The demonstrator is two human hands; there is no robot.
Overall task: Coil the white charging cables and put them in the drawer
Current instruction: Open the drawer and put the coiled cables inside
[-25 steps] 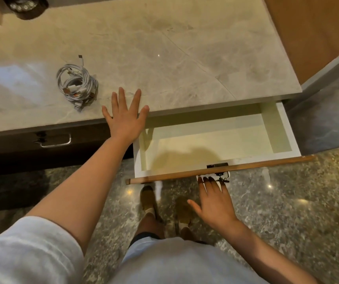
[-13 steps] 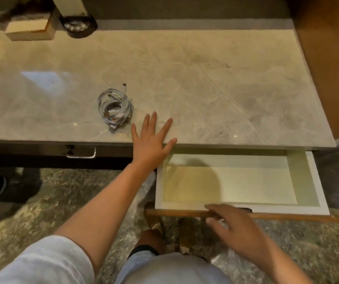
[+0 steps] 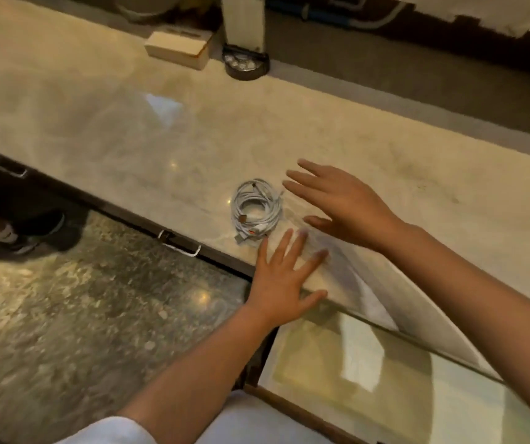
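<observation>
A coiled bundle of white charging cables [image 3: 256, 211] lies on the marble countertop [image 3: 129, 139] near its front edge. My left hand [image 3: 284, 277] rests flat on the counter edge just below and right of the bundle, fingers spread. My right hand [image 3: 337, 200] hovers over the counter to the right of the cables, fingers straight and pointing at them, apart from the bundle. The pulled-out drawer [image 3: 369, 376], cream inside and holding nothing, sits at the lower right under my right forearm.
A wooden box [image 3: 178, 49] and a dark round object [image 3: 246, 64] stand at the back of the counter beside a white post [image 3: 244, 20]. Metal handles [image 3: 178, 246] mark shut drawers to the left. Another person's shoe [image 3: 26, 232] is on the speckled floor.
My right hand has left the drawer front and reached up over the counter toward the cables. The view has swung left and tilted. My left hand stays on the counter edge.
</observation>
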